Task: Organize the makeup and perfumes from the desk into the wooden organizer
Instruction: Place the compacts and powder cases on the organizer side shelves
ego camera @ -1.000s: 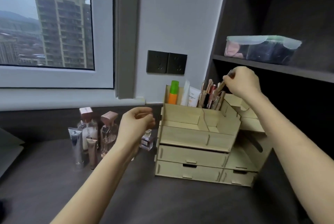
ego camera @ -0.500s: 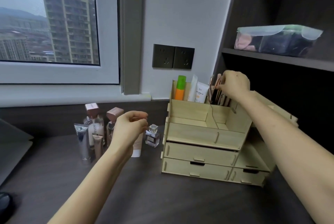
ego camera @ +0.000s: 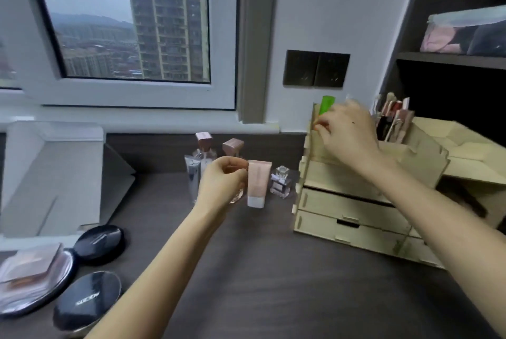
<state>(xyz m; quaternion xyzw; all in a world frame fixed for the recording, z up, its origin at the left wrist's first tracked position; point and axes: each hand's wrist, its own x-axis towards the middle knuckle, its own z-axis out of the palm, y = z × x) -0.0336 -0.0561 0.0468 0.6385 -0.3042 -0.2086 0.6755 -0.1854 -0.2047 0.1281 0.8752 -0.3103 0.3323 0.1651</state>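
The wooden organizer (ego camera: 342,203) stands at the right on the dark desk (ego camera: 273,284). Its back slots hold a green-capped bottle (ego camera: 327,104) and several lipsticks and brushes (ego camera: 394,119). My right hand (ego camera: 347,134) hovers over the back left slots with relaxed fingers pointing left beside the green-capped bottle, holding nothing. Left of the organizer stand a pink tube (ego camera: 258,182), a small clear perfume (ego camera: 280,182), a silver tube (ego camera: 193,174) and two rose-capped perfumes (ego camera: 204,144). My left hand (ego camera: 221,182) hangs loosely curled in front of them, its fingertips at the pink tube's edge.
Two black round compacts (ego camera: 98,241) and a mirror with a palette on it (ego camera: 32,278) lie at the desk's front left. A white folded box (ego camera: 54,174) stands behind them. A shelf at the right carries a plastic container (ego camera: 465,32). Wall sockets (ego camera: 316,67) sit above the organizer.
My right hand has let go of the stick in the brush slot and moved left to the green-capped bottle. The view has swung left. My left hand stays by the tubes.
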